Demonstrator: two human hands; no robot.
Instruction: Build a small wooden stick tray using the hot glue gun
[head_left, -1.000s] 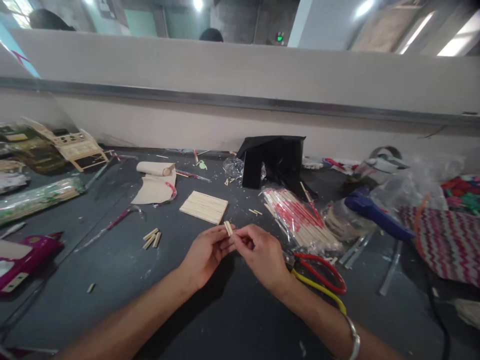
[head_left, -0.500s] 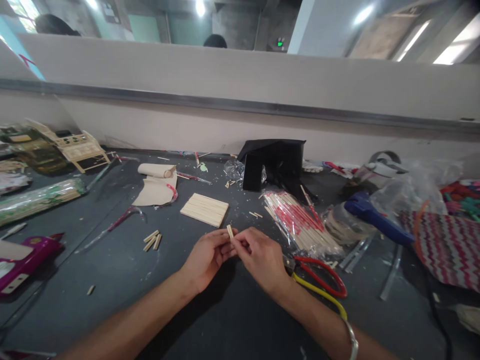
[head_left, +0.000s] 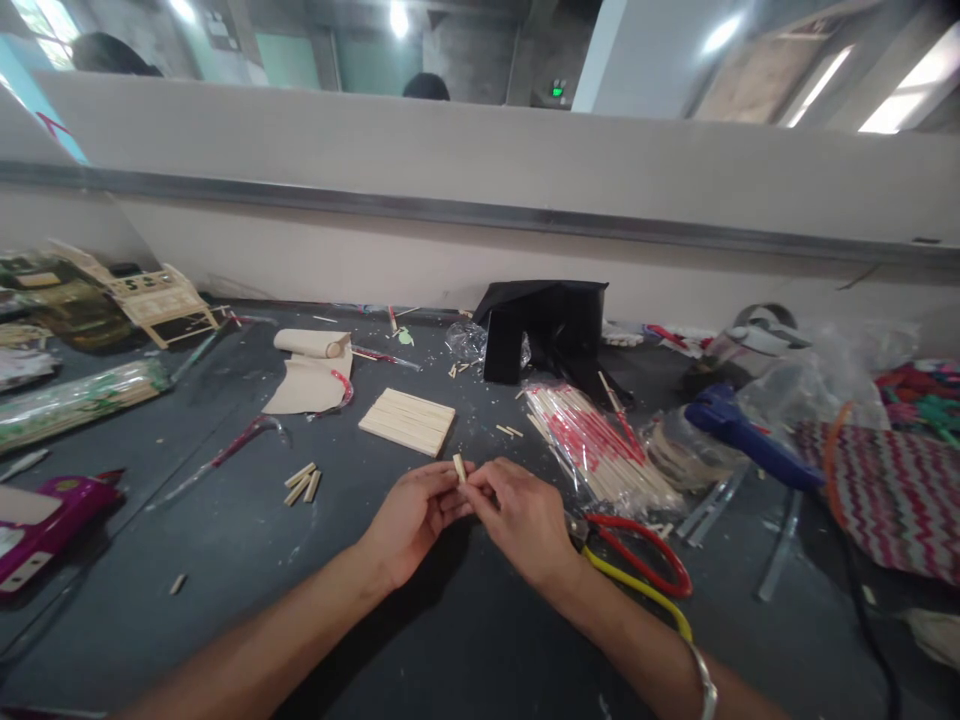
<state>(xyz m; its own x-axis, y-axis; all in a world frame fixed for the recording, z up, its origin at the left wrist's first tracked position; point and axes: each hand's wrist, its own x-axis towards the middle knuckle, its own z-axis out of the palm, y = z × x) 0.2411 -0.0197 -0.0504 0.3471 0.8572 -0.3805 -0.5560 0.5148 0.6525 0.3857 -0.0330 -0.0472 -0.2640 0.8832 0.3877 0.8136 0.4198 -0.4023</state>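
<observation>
- Closest in, there's a metal bangle (head_left: 706, 682) on the right wrist, and red-and-yellow-handled pliers (head_left: 641, 555) lying just beside that forearm, I'd guess parked there for an easy grab.
- Left hand (head_left: 411, 515): fingers half curled, tips gripping a small wood piece (head_left: 460, 467). Probably a steadying hold; can't tell exactly which fingertips press, the other hand hides some.
- Right hand (head_left: 521, 515): thumb and fingertips pinch the same piece low down, likely because it's too tiny for a full grip.
- The piece itself sits between both hands, top end poking up, leaning a bit. Pale, short, straight-edged; might be a couple of strips side by side, too small to say.
- Off to the left, a little cluster of short sticks (head_left: 302, 484), similar colour, kinda grouped together so they don't wander.
- Further back, a flat stick panel (head_left: 407, 420), lying clear of the fingers.
- Past that, a rolled tan sheet (head_left: 311, 375).
</observation>
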